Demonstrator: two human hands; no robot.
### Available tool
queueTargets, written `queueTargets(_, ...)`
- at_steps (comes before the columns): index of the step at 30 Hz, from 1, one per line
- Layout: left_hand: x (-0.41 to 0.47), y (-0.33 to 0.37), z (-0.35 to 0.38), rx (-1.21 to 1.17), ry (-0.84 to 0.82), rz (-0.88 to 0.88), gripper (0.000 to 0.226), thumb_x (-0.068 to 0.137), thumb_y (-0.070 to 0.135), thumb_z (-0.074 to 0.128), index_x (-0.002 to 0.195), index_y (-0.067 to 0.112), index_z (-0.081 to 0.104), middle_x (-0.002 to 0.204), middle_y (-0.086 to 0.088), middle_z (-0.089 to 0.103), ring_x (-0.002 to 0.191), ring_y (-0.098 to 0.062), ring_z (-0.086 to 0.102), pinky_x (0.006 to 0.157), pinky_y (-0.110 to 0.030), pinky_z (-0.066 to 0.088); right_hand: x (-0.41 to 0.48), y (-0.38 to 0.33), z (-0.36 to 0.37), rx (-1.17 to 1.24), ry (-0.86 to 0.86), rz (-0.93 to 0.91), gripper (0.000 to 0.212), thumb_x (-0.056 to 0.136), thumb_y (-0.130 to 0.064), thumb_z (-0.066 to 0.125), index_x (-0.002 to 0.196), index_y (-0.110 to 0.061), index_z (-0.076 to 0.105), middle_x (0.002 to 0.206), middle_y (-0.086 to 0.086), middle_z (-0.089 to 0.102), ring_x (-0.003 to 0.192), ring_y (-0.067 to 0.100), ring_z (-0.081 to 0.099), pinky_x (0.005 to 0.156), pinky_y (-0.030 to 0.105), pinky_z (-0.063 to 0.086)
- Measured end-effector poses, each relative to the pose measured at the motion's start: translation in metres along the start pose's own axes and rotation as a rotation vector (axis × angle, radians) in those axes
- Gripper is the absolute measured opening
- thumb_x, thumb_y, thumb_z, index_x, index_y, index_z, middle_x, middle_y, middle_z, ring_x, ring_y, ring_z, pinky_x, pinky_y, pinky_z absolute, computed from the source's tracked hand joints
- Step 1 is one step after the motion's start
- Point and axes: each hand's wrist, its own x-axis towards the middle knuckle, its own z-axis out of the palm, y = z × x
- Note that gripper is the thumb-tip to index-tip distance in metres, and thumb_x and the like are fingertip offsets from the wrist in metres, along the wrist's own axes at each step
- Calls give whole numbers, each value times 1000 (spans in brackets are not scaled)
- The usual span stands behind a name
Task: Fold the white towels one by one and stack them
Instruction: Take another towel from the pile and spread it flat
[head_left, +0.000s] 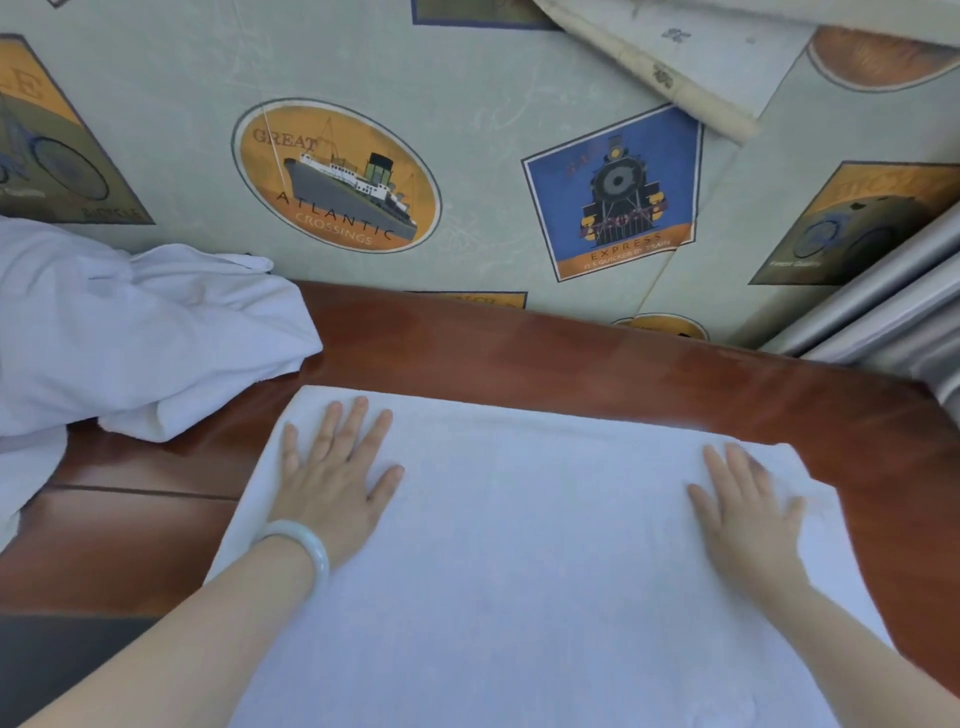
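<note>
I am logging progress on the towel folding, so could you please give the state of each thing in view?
Flat towel: spread smooth on the wooden surface, under both hands.
Left hand: open, palm flat on the towel's left end.
Right hand: open, palm flat on its right end.
Towel pile: crumpled, unfolded, at the left.
Bracelet: worn on the left wrist.

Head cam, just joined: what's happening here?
A person is pressing a white towel flat on a reddish wooden surface. Both hands lie flat on it, fingers straight: the left hand, with a pale bracelet, near its far left corner, the right hand near its far right edge. A crumpled pile of white cloth sits at the left. No folded stack is in view.
</note>
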Motion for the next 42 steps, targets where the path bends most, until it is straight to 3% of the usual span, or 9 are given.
queueTargets(5,4,1,2,-6,34,3,74,83,67,-6,154,42,-4,163,14,-12,151,-14,-12,117,-54,-10,30,16,-4,-95,-44,-2,62,97,-59,21,155,-36,18,165,-7,11,151,20,8,116,57,13)
queueTargets(14,-13,10,-17,0,-113,0,63,100,55,14,155,35,-9,161,8,-25,148,-19,-23,118,-54,-11,18,4,-26,-23,-188,42,60,102,-46,36,157,-28,19,166,-4,7,152,22,2,119,56,7)
queueTargets(16,-51,25,-18,1,-39,53,63,99,55,10,157,33,-2,163,4,-18,149,-22,-19,118,-56,-10,-24,-21,-29,-30,-28,-65,57,103,-43,36,155,-21,28,164,3,18,152,27,10,116,62,12)
queueTargets(18,-106,51,-11,-39,23,131,65,96,55,18,155,30,20,165,-1,7,152,-28,5,117,-61,2,-88,-60,-14,10,95,-294,58,104,-46,26,149,-14,41,158,9,34,147,33,27,112,64,15)
queueTargets(22,-201,49,6,-16,-53,252,62,96,55,26,150,26,40,161,-1,27,146,-26,29,108,-68,22,-205,-89,27,-2,-25,-712,59,104,-47,19,152,-19,36,160,4,31,148,23,27,113,56,18)
queueTargets(29,-219,-17,0,-46,-30,-63,84,97,56,-7,150,10,38,159,-10,28,146,-31,26,117,-59,17,-216,40,-2,-4,-79,-114,74,90,-57,1,155,-22,10,164,2,11,152,20,5,123,49,5)
queueTargets(31,-230,23,-1,-78,-6,-7,84,97,56,-7,148,9,40,158,-11,30,146,-34,27,117,-56,15,-234,13,-6,7,-95,-116,80,88,-57,-2,156,-17,14,164,6,10,152,25,4,123,49,1)
queueTargets(36,-276,106,17,-51,-31,341,61,98,51,25,147,22,45,158,-3,31,144,-28,33,111,-61,19,-292,-37,11,78,-107,-534,59,101,-44,26,154,-17,31,161,3,22,150,23,17,118,47,9)
queueTargets(42,-273,86,25,-12,21,241,66,99,54,12,149,22,40,158,-2,32,145,-23,32,115,-60,17,-270,98,2,32,-36,-106,62,102,-50,13,156,-20,20,163,2,16,151,20,10,123,44,7)
